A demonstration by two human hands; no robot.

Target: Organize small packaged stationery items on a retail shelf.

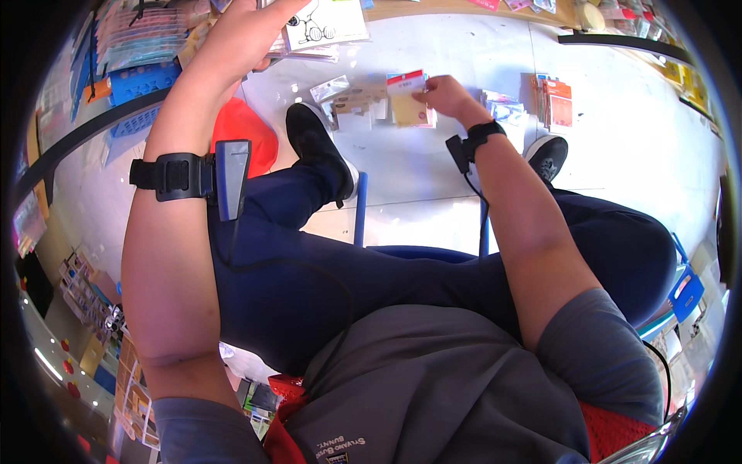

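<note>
At the top left, my left hand (249, 40) holds a stack of flat packets in clear sleeves (327, 26); the uppermost is white with a line-drawn cartoon. My right hand (443, 95) pinches the right edge of a yellow packet with a red top strip (408, 101), low over the floor or on a pile there; which of the two I cannot tell. Brown and white packets (356, 107) lie just left of it. Right of my hand are a pile of clear-wrapped packets (503, 107) and a group of red-orange packets (557, 104).
A red bag or cloth (246, 136) lies by my left shoe (313, 136). Packets and a blue basket (142, 84) fill a shelf at the upper left. A wooden shelf edge (464, 10) crosses the top. Below me is a blue stool (417, 253); cables run from both wrist straps.
</note>
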